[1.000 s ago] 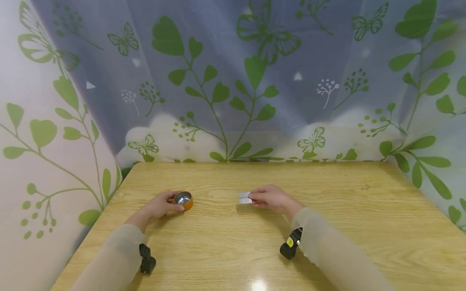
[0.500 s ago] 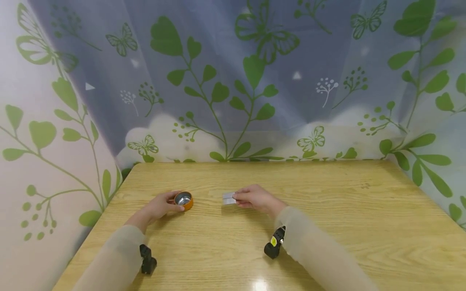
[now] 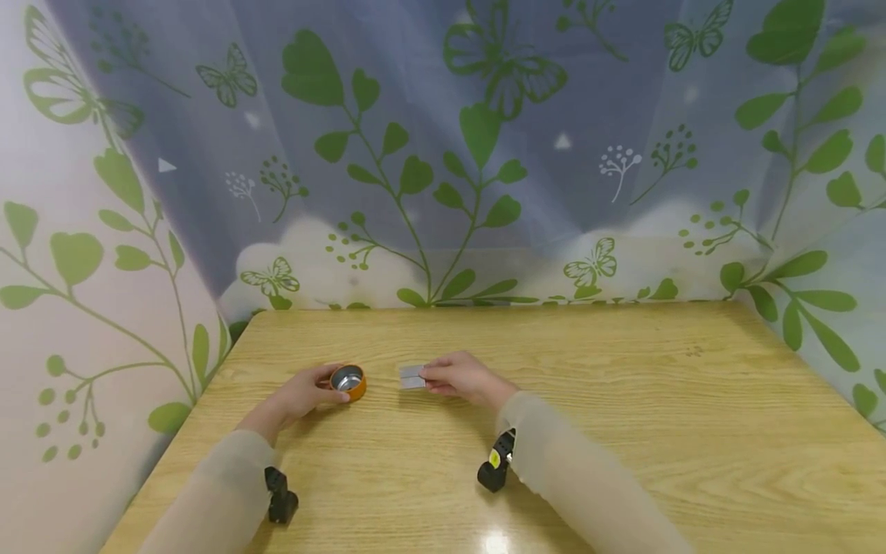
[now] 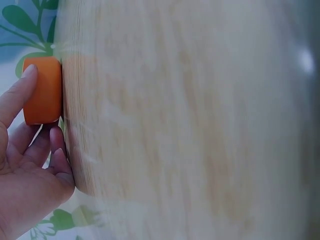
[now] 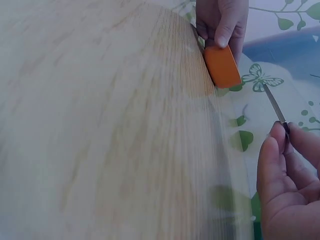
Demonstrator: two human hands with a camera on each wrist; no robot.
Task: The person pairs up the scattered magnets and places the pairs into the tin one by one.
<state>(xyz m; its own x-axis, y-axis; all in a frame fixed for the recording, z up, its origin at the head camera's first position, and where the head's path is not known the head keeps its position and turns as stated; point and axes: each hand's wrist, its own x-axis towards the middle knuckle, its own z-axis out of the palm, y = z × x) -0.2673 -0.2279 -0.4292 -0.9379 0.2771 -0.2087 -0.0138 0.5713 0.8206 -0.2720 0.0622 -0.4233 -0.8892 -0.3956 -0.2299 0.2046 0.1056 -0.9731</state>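
Note:
A small orange bowl (image 3: pixel 348 382) with a shiny metal inside stands upright on the wooden table. My left hand (image 3: pixel 304 392) grips it from the left; the left wrist view shows the thumb on the near side of its orange wall (image 4: pixel 43 91) and the other fingers partly behind it. Just to the right of the bowl, my right hand (image 3: pixel 462 375) pinches a thin, flat, silvery rectangular piece (image 3: pixel 411 377) with a line across it. In the right wrist view this piece (image 5: pixel 274 103) appears edge-on, raised off the tabletop, its dark end between thumb and fingers.
The wooden table (image 3: pixel 388 477) reaches back to a curtain (image 3: pixel 429 192) patterned with green leaves and butterflies. Each sleeved wrist carries a black camera, the left one (image 3: pixel 280 496) and the right one (image 3: pixel 494 465) both close over the tabletop.
My right hand has moved left with the flat silvery piece, from the table's middle to beside the bowl. The left hand and the bowl have stayed in place.

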